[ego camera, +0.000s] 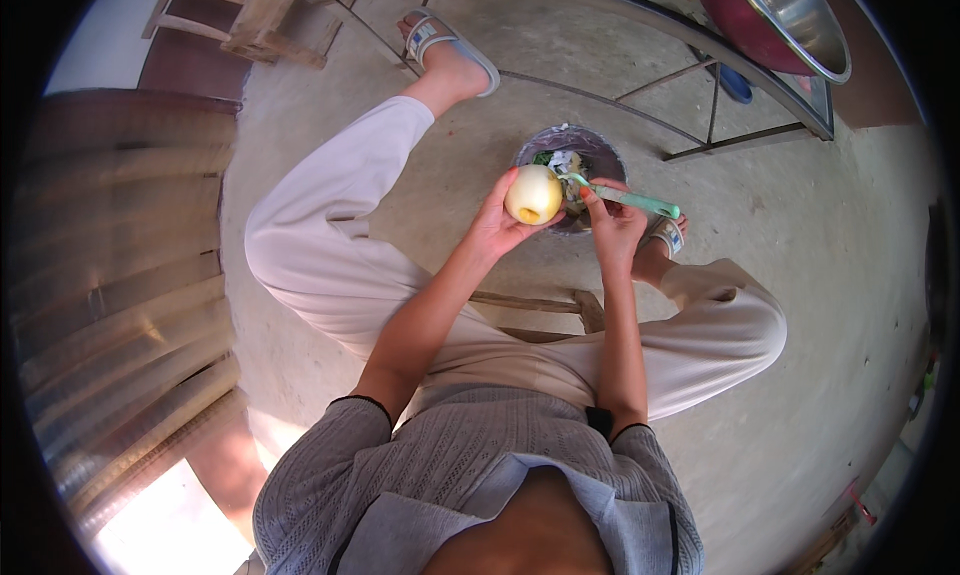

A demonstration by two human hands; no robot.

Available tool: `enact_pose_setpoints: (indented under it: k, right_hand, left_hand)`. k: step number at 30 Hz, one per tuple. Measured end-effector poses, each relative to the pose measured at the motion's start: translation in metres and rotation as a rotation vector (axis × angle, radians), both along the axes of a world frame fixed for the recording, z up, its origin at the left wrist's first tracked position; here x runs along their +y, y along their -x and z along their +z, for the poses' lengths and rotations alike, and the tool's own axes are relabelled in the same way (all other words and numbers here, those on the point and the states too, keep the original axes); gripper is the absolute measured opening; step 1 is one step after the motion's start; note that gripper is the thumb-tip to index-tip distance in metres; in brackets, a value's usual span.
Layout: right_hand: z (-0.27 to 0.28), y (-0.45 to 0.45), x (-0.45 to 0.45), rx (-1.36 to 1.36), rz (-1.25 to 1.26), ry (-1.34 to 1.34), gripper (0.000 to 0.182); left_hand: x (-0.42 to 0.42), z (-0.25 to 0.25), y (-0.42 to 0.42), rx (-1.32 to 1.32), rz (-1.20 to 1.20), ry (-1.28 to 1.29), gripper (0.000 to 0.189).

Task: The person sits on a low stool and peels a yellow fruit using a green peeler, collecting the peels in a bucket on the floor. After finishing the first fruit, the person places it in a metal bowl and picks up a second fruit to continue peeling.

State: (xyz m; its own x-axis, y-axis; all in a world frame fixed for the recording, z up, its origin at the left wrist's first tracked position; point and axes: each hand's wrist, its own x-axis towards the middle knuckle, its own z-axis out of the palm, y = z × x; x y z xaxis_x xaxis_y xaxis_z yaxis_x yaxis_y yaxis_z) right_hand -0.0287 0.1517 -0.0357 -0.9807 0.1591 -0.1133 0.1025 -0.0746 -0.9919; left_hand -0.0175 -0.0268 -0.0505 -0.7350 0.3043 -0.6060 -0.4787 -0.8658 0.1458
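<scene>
A round, pale peeled fruit, perhaps an apple or pear (533, 194), rests in my left hand (498, 218), with a yellowish hollow facing me and some yellow along its right side. My right hand (618, 226) grips a light green peeler (637, 200) by its handle. The peeler's head is at the fruit's upper right edge; whether it touches cannot be told. Below both hands stands a round bin (609, 153) on the floor, holding peelings and scraps (562, 162), partly hidden by the fruit and my right hand.
Beyond the bin runs a metal-framed table (600, 4), with a large steel bowl, red outside (787, 31), at its right end. Part of a wooden stool (592, 311) shows between my legs. A wooden chair (259, 19) stands at the upper left. Blue footwear (735, 85) lies under the table.
</scene>
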Motion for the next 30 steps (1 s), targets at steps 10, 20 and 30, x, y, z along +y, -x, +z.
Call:
enact_pose_setpoints:
  k: [10, 20, 30]
  right_hand:
    - [0.011, -0.007, -0.009, 0.209, 0.065, -0.163, 0.016]
    - [-0.041, 0.007, -0.003, -0.013, -0.003, -0.135, 0.015]
    - [-0.038, 0.001, -0.001, -0.032, 0.044, 0.032, 0.015]
  left_hand:
    - [-0.001, -0.006, 0.0, -0.13, 0.075, -0.018, 0.047]
    - [-0.001, -0.014, -0.002, -0.189, 0.069, 0.009, 0.053]
    - [-0.002, -0.012, -0.002, -0.159, 0.004, 0.074, 0.053]
